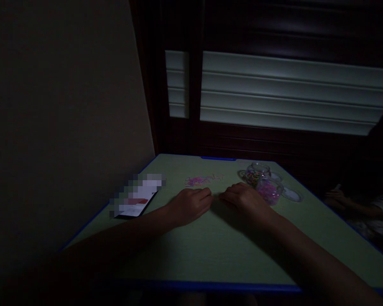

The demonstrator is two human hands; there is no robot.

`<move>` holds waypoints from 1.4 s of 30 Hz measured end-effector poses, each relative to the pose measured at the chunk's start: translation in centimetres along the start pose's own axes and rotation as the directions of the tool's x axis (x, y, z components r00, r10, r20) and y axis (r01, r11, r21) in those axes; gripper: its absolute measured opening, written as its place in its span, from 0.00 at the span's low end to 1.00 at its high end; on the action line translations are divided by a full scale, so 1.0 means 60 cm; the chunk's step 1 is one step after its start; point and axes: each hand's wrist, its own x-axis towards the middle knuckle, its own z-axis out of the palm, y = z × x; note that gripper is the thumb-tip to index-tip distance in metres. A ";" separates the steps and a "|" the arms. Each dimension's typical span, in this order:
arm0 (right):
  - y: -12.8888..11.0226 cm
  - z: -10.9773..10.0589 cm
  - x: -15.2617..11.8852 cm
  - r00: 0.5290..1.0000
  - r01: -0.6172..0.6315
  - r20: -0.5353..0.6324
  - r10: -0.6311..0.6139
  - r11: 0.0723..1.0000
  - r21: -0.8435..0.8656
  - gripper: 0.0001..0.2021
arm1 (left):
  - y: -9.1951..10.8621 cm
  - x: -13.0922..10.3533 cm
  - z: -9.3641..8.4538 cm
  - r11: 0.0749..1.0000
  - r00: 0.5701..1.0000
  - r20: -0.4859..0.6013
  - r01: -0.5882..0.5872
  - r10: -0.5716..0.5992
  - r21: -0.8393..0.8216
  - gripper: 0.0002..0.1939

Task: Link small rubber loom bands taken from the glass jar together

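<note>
Low over the green table (210,250), my left hand (191,207) is closed, its fingertips pinched together and pointing right. My right hand (244,199) faces it with a small gap between, fingers also bent into a pinch. Whatever lies in the fingertips is too small and dark to make out. Just beyond my hands lies a loose pile of small pink and purple pieces (198,181), with a few strays trailing right. Beside my right wrist a clear jar (270,192) holds more pink and purple pieces. Behind that jar is a second clear jar (258,172) with multicoloured pieces.
A phone (138,197) with a lit, partly blurred screen lies at the table's left edge. A clear round lid (292,194) rests right of the jars. A wall (70,106) borders the left side. Another person's hand (336,194) shows dimly beyond the right edge.
</note>
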 end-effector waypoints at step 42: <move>0.067 -0.062 -0.048 0.639 -0.712 -0.229 0.734 0.451 -0.539 0.13 | 0.000 -0.006 0.001 0.999 0.999 0.038 0.010 -0.012 0.050 0.10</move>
